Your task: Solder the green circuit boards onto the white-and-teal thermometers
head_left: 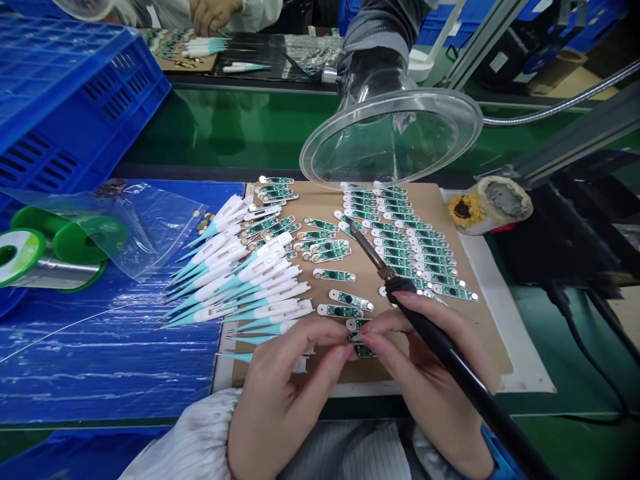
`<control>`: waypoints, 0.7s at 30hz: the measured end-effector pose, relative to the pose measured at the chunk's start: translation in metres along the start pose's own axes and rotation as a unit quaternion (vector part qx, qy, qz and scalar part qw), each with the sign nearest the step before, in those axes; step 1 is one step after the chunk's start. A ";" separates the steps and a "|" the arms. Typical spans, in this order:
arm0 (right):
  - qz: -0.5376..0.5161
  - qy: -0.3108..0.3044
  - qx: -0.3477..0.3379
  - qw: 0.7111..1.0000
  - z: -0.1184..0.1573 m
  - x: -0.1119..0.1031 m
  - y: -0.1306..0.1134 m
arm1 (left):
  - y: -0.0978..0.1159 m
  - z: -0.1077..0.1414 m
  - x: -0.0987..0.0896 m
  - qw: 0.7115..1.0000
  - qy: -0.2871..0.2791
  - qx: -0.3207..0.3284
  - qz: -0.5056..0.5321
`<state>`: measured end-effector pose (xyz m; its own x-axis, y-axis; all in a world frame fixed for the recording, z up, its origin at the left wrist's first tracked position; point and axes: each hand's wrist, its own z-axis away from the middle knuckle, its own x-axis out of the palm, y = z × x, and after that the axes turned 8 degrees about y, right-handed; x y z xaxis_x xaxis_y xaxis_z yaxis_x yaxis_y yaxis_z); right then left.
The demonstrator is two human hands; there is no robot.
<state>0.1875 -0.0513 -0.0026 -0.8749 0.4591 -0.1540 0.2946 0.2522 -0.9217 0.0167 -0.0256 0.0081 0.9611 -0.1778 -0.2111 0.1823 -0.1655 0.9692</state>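
Near the front of the brown board, my left hand [280,393] pinches one end of a small green circuit board [363,349] between thumb and fingertips. The thumb and a finger of my right hand [437,383] close on its other end; the fingertips hide much of it. A soldering iron [430,325] also lies in my right hand, its tip pointing up and left over other circuit boards [335,275]. To the left of my hands, white-and-teal digital thermometers [255,287] are heaped, tips toward the left. More circuit boards [395,243] lie in rows at the right.
A clear fume hood [390,177] hangs over the brown board's far edge [320,190]. Solder spools [30,260] and a plastic bag [150,233] lie left, near a blue crate [75,100]. A round holder [493,203] stands right. Another person's hand [213,15] works beyond.
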 end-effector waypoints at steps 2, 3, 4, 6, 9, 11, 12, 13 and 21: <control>0.009 0.000 -0.001 1.000 0.001 0.000 0.000 | 0.000 -0.001 0.002 0.998 0.004 -0.036 0.044; 0.016 0.001 -0.001 1.000 0.002 0.000 0.000 | 0.000 -0.002 0.003 0.997 0.008 -0.045 0.061; 0.022 0.001 -0.001 1.000 0.003 0.000 0.000 | 0.001 -0.003 0.005 0.996 0.012 -0.047 0.075; 0.027 0.002 -0.005 1.000 0.005 0.000 0.000 | 0.001 -0.005 0.007 0.994 0.016 -0.043 0.101; 0.018 -0.006 -0.012 1.000 0.007 0.000 0.001 | 0.001 -0.006 0.009 0.991 0.017 -0.054 0.123; 0.018 -0.010 -0.013 1.000 0.007 -0.001 0.002 | 0.000 -0.004 0.009 0.991 0.028 -0.056 0.119; 0.021 -0.012 -0.016 1.000 0.007 -0.001 0.003 | -0.001 -0.003 0.009 0.992 0.035 -0.051 0.111; 0.027 -0.015 -0.020 0.999 0.007 -0.002 0.003 | -0.001 -0.002 0.009 0.993 0.042 -0.042 0.100; 0.032 -0.025 -0.051 0.998 0.007 -0.002 0.005 | -0.006 -0.001 0.006 0.997 0.056 -0.018 0.048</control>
<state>0.1885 -0.0570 -0.0094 -0.8710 0.4337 -0.2309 0.3850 0.3106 -0.8691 0.0219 -0.0251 0.0014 0.9913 -0.0820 -0.1032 0.0932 -0.1177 0.9887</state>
